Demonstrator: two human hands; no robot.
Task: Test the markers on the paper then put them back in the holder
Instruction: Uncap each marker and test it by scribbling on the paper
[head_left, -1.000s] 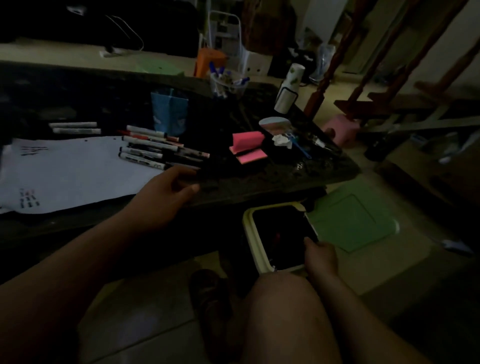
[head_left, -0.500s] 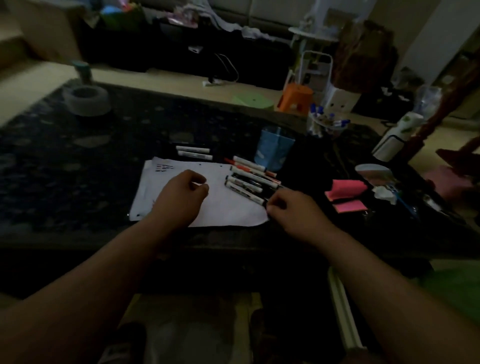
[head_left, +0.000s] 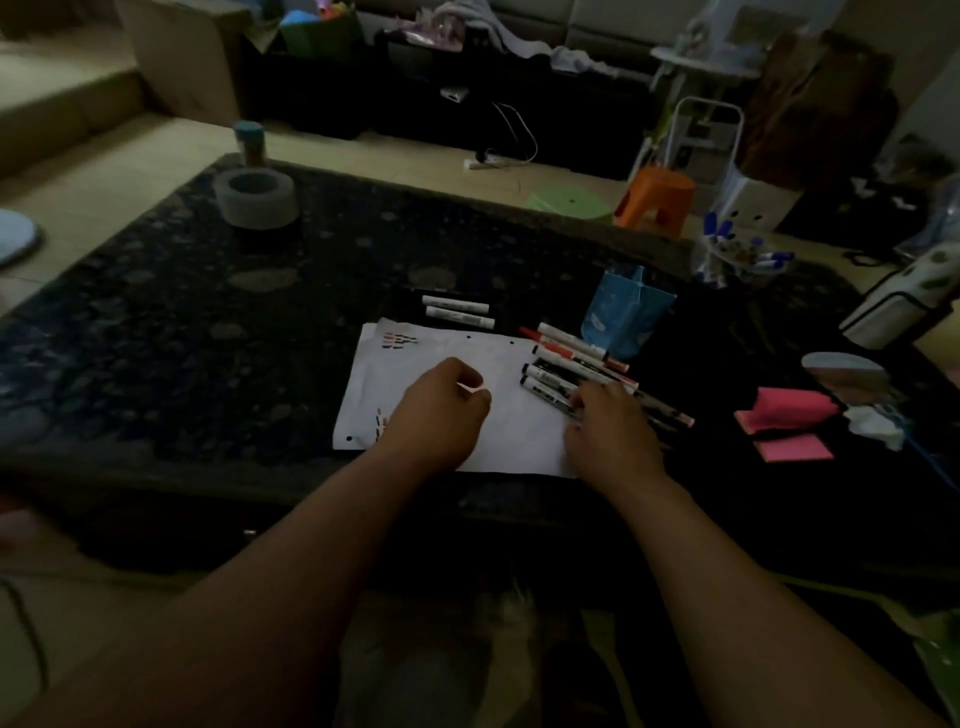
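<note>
Hands have returned to the desk: right hand (head_left: 610, 434) fingering white-barrelled markers (head_left: 563, 371), grip unclear; left hand (head_left: 441, 410) clenched on white paper sheet (head_left: 514, 436).

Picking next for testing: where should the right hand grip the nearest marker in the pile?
Probably pinch the nearest marker mid-barrel from above: it lies flat and slantwise at the paper's right edge, packed against its neighbours, so only its top and near side are free. The right hand already rests there.
</note>
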